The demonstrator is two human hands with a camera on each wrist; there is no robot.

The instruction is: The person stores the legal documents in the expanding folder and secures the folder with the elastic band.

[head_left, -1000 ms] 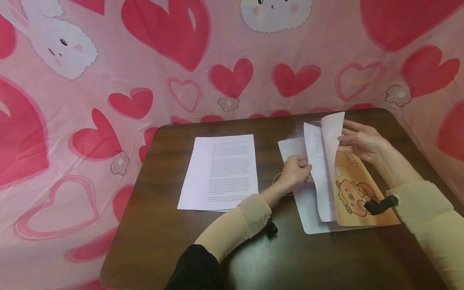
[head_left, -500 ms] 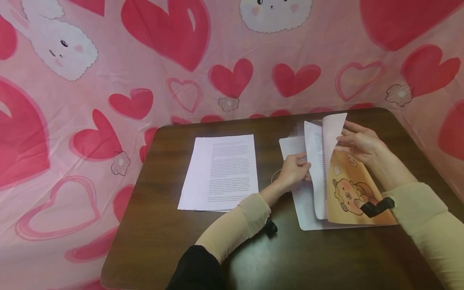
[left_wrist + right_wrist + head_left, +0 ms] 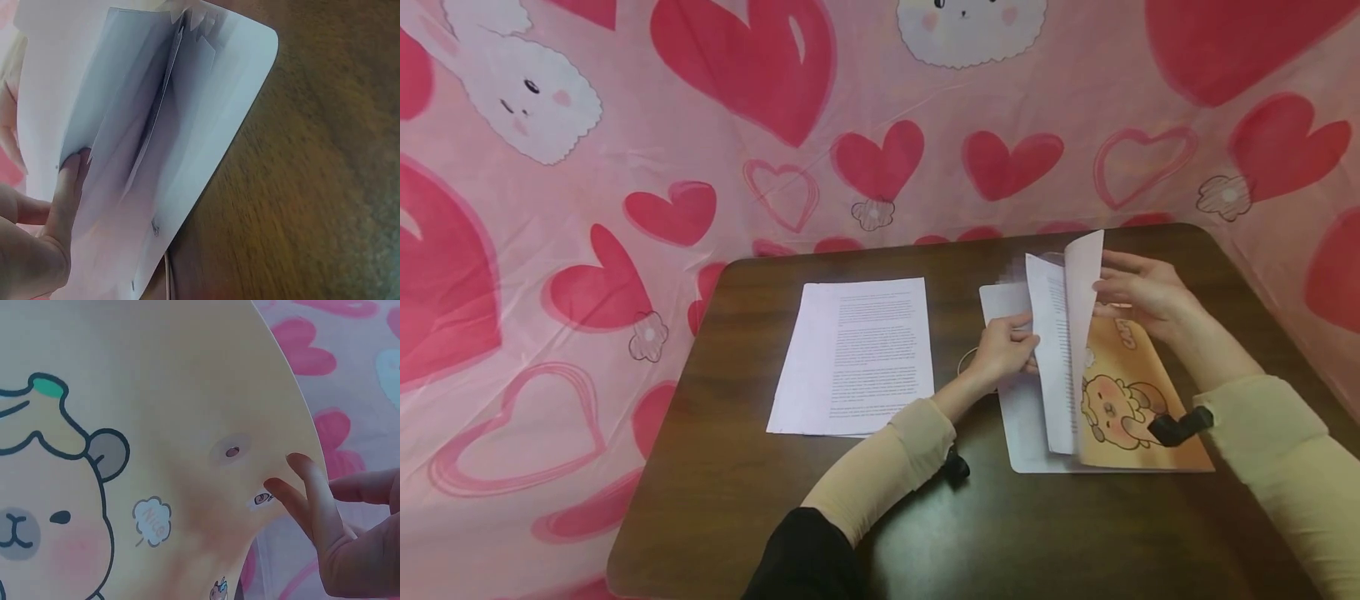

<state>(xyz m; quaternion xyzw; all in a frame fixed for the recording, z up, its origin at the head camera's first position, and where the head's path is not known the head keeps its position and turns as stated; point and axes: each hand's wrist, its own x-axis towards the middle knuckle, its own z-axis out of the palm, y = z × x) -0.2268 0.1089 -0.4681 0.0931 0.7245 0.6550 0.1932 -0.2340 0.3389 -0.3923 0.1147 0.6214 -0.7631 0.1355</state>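
Observation:
An expanding file folder with an orange cartoon-bear cover stands partly open at the table's right side. Its white back panel lies on the wood, and pleats show along one end in the left wrist view. My left hand pinches the left edge of the printed sheets inside. The right hand holds the cover's raised upper edge, with two fingertips on the orange face and the rest behind the edge. In the head view the cover's top curls leftward, hiding part of the sheets.
A stack of printed paper lies flat to the left. A thin cord loop sticks out beside the folder near my left wrist. The brown table ends at a pink heart-patterned cloth behind.
The folder's lower edge has shifted slightly left, and the cover stands a little more upright. Both hands keep their holds, drifting slightly left. The paper stack has not moved.

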